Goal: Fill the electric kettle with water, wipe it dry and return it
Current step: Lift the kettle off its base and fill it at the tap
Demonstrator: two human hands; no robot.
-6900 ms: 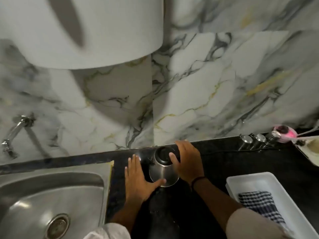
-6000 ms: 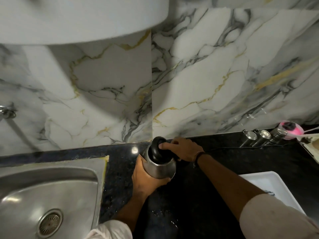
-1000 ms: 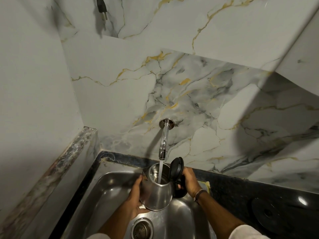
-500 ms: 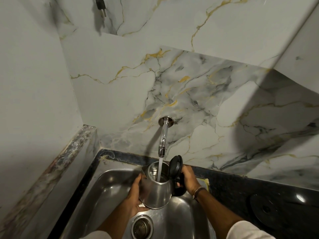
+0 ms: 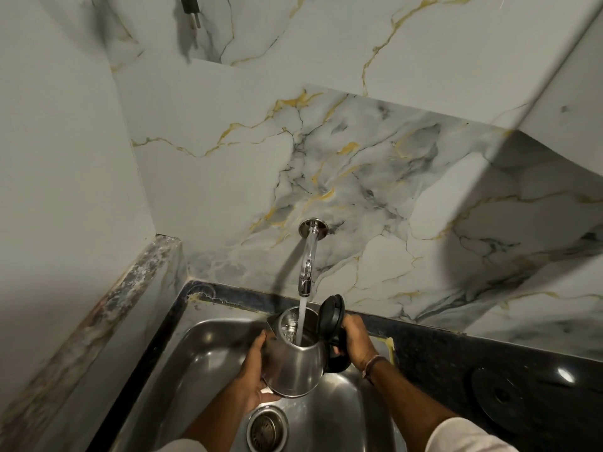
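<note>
A steel electric kettle [image 5: 295, 363] hangs over the steel sink [image 5: 208, 350], its black lid [image 5: 331, 314] flipped up. Water streams from the wall tap [image 5: 306, 265] straight into the kettle's open mouth. My left hand [image 5: 256, 373] cups the kettle's left side and bottom. My right hand [image 5: 355, 340] grips the black handle on the right. The round black kettle base [image 5: 499, 394] lies on the dark counter at the right.
The sink drain [image 5: 267, 430] sits below the kettle. A dark stone counter [image 5: 440, 353] runs to the right of the sink. Marble wall tiles rise behind; a plain wall and a ledge [image 5: 98, 321] close off the left. A black plug [image 5: 191, 8] hangs at the top.
Several seconds ago both hands lifted the kettle off the counter. It has since been carried to the sink; over the last second it stays under the running tap, barely shifting.
</note>
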